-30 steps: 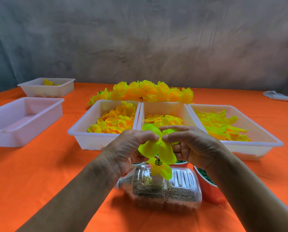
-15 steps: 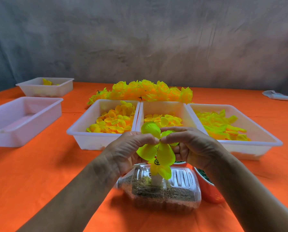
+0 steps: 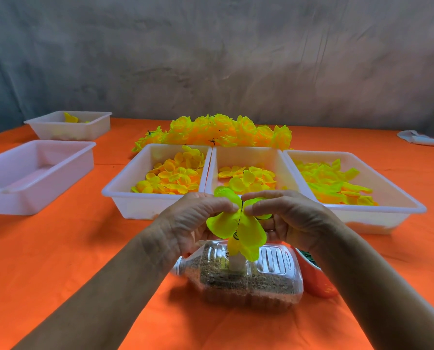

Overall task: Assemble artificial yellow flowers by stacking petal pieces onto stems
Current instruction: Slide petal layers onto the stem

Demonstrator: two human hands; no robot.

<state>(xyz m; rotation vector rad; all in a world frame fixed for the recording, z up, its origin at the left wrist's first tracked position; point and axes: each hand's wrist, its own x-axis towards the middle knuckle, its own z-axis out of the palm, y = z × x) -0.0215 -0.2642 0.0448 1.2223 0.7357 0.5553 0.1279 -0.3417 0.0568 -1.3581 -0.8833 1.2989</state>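
Head view, hands: I've got my left hand (image 3: pixel 193 223) and right hand (image 3: pixel 289 218) together near the front edge of the tabletop (image 3: pixel 59 261), fingertips almost meeting.
Fingers: narrow on both sides, each pinching the petal piece (image 3: pixel 236 224) from its own side.
Stem: a thin dark stem (image 3: pixel 242 206) pokes up right between my fingertips, upright, its long axis roughly vertical.
Holder: it seems to rise from a white tube (image 3: pixel 236 263) in the sand-filled bottle (image 3: pixel 246 276), which lies on its side below my hands.
Key relation: stem tip above the petal centre, both hands equally near, so I judge the next push goes straight down along the stem.
Supplies: three petal trays (image 3: pixel 157 205) just behind my hands; finished flowers (image 3: pixel 226 132) behind those.
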